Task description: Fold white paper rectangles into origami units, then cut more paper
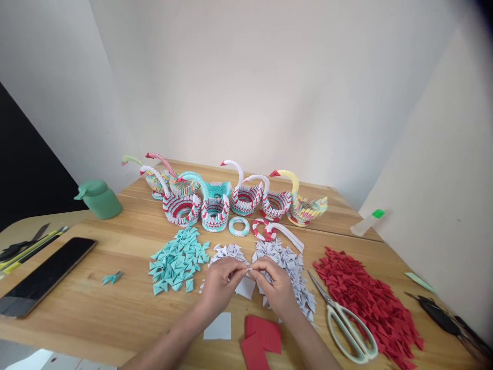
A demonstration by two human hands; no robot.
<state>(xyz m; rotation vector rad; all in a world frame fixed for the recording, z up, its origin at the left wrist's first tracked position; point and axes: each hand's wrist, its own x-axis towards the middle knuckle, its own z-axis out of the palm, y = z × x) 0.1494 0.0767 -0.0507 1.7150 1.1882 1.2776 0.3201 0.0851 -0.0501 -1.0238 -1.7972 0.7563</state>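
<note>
Your left hand [219, 283] and right hand [275, 285] are both pinched shut on one small white paper piece [249, 269], mid-table near the front edge, between the teal pile [177, 259] and scissors [346, 321]. Keep fingertips on the crease and press it flat and square before letting go.

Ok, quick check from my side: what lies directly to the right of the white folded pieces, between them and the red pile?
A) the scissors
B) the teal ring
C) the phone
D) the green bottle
A: the scissors with pale handles lie on the table between the white folded pieces and the red pile, blades pointing back toward the paper swans.
</note>
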